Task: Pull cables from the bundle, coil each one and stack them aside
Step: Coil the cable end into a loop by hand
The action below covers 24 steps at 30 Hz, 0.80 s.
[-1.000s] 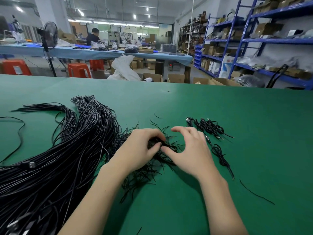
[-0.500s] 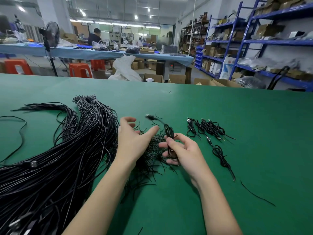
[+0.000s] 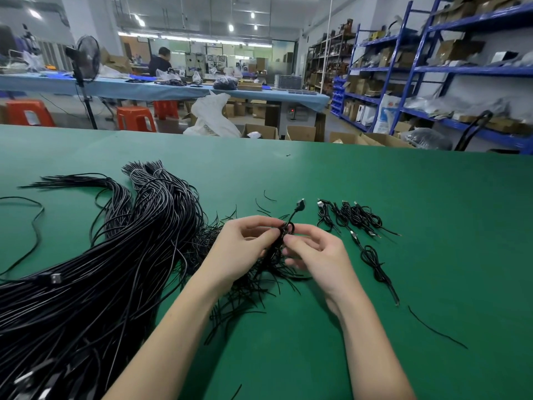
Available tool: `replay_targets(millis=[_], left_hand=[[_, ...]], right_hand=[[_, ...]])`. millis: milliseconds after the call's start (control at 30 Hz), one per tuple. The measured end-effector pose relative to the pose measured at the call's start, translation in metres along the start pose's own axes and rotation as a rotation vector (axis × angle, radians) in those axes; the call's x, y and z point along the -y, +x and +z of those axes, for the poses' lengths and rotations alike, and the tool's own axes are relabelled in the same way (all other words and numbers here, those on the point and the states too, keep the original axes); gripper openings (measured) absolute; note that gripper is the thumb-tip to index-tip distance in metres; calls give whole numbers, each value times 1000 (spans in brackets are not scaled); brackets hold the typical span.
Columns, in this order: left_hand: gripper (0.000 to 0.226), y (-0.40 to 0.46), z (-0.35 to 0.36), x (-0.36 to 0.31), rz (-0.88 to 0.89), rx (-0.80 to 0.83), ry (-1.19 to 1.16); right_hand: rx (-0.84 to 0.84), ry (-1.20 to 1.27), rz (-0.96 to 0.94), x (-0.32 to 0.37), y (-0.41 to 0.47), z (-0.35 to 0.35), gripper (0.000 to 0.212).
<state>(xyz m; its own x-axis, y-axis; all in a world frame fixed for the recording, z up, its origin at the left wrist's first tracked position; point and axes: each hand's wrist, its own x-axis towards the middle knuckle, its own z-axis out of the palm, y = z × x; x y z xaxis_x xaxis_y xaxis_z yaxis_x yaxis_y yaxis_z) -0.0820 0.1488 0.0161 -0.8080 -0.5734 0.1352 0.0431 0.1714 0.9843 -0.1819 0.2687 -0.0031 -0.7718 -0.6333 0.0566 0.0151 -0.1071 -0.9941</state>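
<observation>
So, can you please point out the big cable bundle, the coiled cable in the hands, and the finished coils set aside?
big cable bundle [image 3: 95, 272]: head view, middle of the black strands.
coiled cable [image 3: 288, 228]: head view, loop between both hands.
finished coils [image 3: 350, 216]: head view, middle of the row.

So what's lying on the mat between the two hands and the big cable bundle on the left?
Head view: a loose scatter of short black strands covers the green mat between the left hand and the cable bundle, running under both hands.

Coiled cable [image 3: 288, 228] between both hands
</observation>
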Motion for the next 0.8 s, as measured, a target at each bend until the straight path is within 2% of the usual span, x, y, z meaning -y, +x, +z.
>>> replay_targets(millis=[100,233,300,500,633,800], left_hand=[[16,2,-3,0,-31,43,4],[7,1,-9,3,-235,164,-15],[5,1,-8,4,-279,180,-113],[15,5,-8,1,-358,168,-437],[20,4,-9,-1,-378,174,-530],[16,5,-9,-1,-386,179,-561]], right_hand=[[-45,144,38,0,0,2,8],[-109,325,91,-2,2,2,9],[-109,398,103,-3,1,2,10],[42,463,107,0,-2,-4,19],[142,492,104,4,-6,-5,31],[54,526,133,5,-5,3,19]])
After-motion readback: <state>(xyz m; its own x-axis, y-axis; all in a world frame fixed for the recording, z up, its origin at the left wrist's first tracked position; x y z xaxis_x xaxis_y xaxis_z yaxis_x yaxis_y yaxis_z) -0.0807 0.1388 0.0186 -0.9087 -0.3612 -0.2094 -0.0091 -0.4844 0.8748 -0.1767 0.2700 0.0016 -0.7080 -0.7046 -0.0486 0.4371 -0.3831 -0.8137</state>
